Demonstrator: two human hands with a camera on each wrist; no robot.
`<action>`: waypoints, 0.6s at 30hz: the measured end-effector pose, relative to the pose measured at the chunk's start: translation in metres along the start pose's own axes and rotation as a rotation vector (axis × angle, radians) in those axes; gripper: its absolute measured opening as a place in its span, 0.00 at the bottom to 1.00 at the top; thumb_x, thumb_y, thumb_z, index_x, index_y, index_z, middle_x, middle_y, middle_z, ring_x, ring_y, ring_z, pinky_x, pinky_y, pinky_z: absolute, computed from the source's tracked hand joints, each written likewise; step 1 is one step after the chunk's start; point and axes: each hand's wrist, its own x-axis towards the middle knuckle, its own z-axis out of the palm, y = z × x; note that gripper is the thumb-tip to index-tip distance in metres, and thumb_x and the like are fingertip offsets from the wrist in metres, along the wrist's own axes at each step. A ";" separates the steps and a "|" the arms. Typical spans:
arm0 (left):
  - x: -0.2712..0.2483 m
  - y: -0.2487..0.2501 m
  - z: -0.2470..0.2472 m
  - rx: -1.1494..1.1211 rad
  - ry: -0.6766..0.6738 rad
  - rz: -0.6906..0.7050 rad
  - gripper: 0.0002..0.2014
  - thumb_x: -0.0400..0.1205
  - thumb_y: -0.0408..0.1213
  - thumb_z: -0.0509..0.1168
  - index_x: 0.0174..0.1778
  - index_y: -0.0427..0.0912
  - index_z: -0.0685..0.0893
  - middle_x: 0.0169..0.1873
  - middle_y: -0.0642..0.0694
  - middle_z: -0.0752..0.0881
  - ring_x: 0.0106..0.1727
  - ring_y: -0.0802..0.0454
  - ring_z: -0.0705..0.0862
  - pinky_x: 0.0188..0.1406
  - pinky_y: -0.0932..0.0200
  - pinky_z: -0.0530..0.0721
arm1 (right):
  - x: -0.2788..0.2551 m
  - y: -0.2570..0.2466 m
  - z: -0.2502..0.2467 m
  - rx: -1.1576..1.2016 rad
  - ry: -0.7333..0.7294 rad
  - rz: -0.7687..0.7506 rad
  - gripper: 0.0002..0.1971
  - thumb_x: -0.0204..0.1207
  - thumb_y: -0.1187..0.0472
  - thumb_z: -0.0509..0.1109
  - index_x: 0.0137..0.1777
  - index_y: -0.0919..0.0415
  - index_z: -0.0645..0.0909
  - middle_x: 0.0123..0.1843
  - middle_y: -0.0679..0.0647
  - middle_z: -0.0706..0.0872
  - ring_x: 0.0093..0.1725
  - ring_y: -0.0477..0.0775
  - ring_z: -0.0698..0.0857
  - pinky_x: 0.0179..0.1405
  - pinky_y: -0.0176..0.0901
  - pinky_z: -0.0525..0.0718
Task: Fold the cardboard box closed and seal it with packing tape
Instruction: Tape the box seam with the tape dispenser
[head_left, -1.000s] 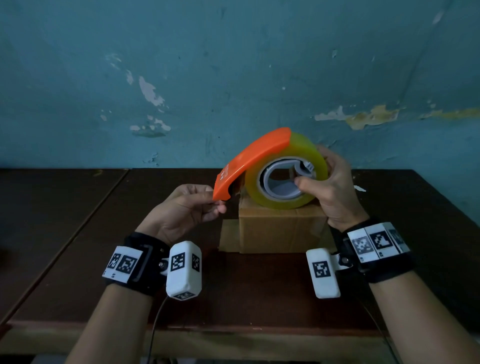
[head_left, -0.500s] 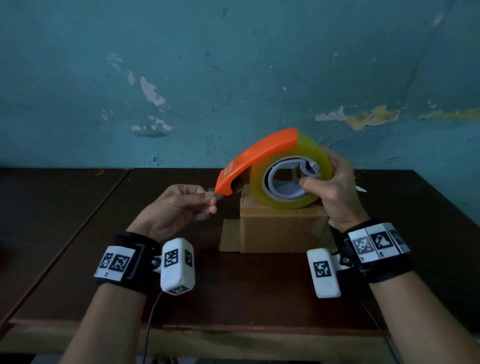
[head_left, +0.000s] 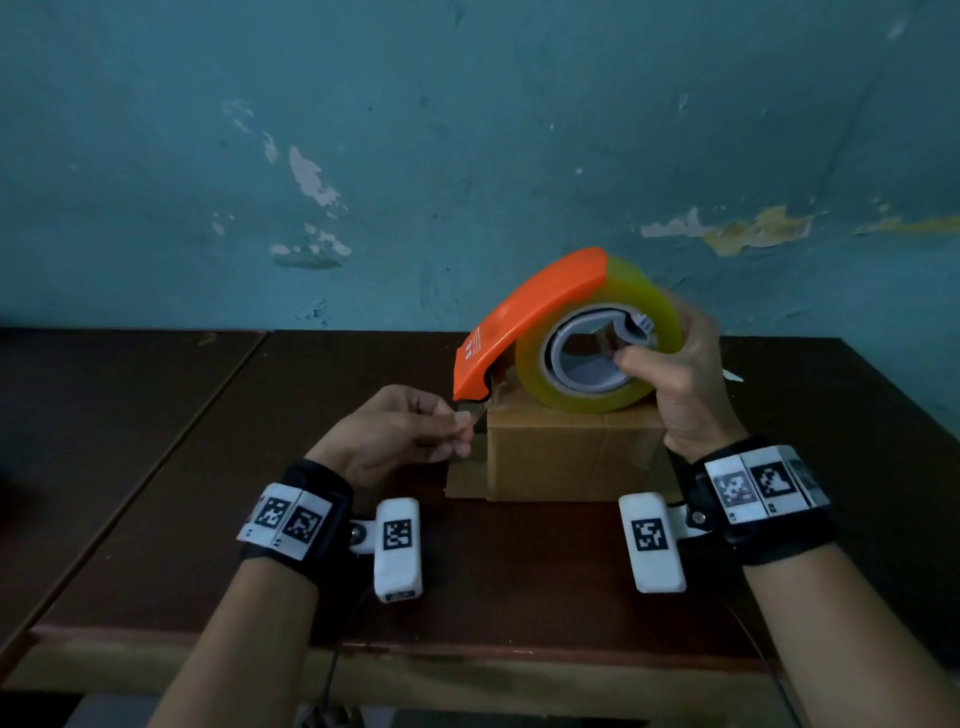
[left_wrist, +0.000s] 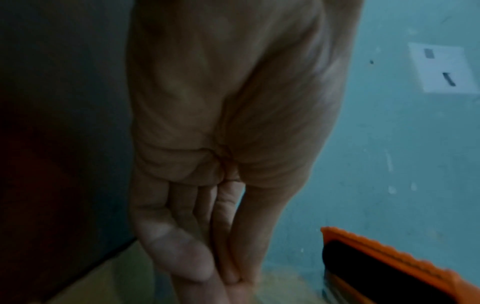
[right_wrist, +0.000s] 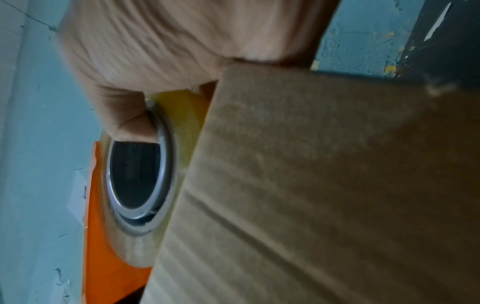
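1. Position — the small brown cardboard box (head_left: 569, 449) sits on the dark brown wooden table (head_left: 156, 467), flaps down; the orange-hooded dispenser carrying a yellowish roll of clear packing tape (head_left: 597, 332) rests at the box's top face.
2. Right hand (head_left: 680, 384) — curled round the roll, thumb hooked into the grey core; the far fingers are hidden behind the roll.
3. Left hand (head_left: 400, 434) — thumb and forefinger pressed together just below the hood's lip, pinching the free end of tape (head_left: 474, 415); the remaining fingers are folded in.
4. Orientation — the roll stands on edge, its open core facing the person; the hood's cutting end points to the person's left and downward, so the tape would pay out along the box's left-right length.
5. Risk — the clear tape end may slip from the pinch and snap back onto the roll, or fold on itself — a slack, off-line pull would cause this.
6. Risk — the light box, held by neither hand, may slide or tip under the pull.
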 end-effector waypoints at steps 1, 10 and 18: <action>0.001 0.000 0.003 0.006 0.000 -0.007 0.07 0.73 0.36 0.74 0.35 0.36 0.89 0.35 0.40 0.91 0.37 0.54 0.90 0.38 0.67 0.87 | 0.000 0.001 0.000 -0.006 -0.002 -0.007 0.20 0.61 0.67 0.71 0.51 0.81 0.80 0.46 0.84 0.81 0.48 0.89 0.80 0.50 0.83 0.82; 0.002 0.001 0.017 0.061 0.019 -0.013 0.12 0.77 0.32 0.72 0.27 0.43 0.91 0.33 0.41 0.91 0.37 0.54 0.90 0.38 0.66 0.87 | -0.001 0.004 0.000 -0.032 -0.011 -0.052 0.22 0.61 0.67 0.71 0.52 0.83 0.78 0.46 0.86 0.79 0.48 0.91 0.79 0.49 0.84 0.81; 0.014 -0.004 0.023 0.297 0.184 -0.050 0.14 0.81 0.19 0.71 0.31 0.36 0.82 0.27 0.42 0.89 0.29 0.56 0.90 0.30 0.67 0.86 | -0.007 -0.002 0.009 -0.029 0.045 -0.128 0.16 0.65 0.77 0.64 0.51 0.67 0.85 0.45 0.65 0.87 0.50 0.68 0.87 0.55 0.61 0.88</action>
